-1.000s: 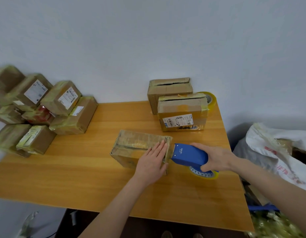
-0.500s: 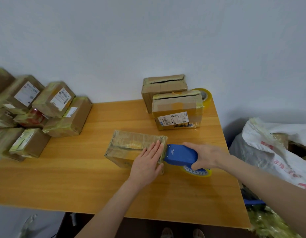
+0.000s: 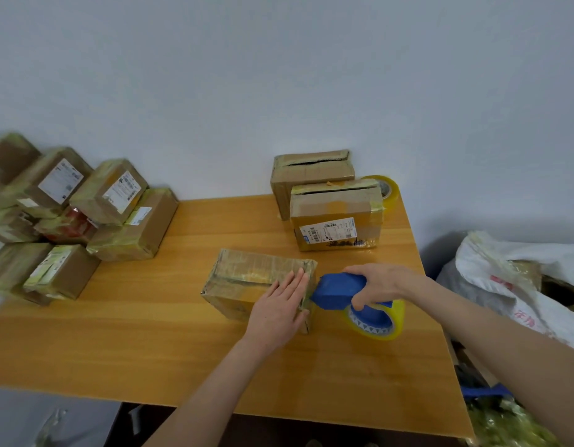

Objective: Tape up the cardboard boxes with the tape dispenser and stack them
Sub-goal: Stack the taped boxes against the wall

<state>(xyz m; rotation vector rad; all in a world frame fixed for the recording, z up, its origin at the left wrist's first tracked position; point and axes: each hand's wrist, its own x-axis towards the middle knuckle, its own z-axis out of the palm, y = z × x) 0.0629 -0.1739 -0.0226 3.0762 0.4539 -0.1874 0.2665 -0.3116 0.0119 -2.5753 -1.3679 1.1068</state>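
Beside the box (image 3: 247, 279), right grip (image 3: 382, 282) holds tape dispenser (image 3: 337, 290).

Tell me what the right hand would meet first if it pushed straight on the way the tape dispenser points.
The cardboard box under the left hand: the tape dispenser in the right hand has its nose at the box's right end, seemingly touching it.

You'll read nothing for certain: the white labels (image 3: 327, 231) on your boxes (image 3: 335, 204) (barcodes, fine print) are blurred, and red characters (image 3: 524, 317) on the sack (image 3: 543, 258) are illegible.
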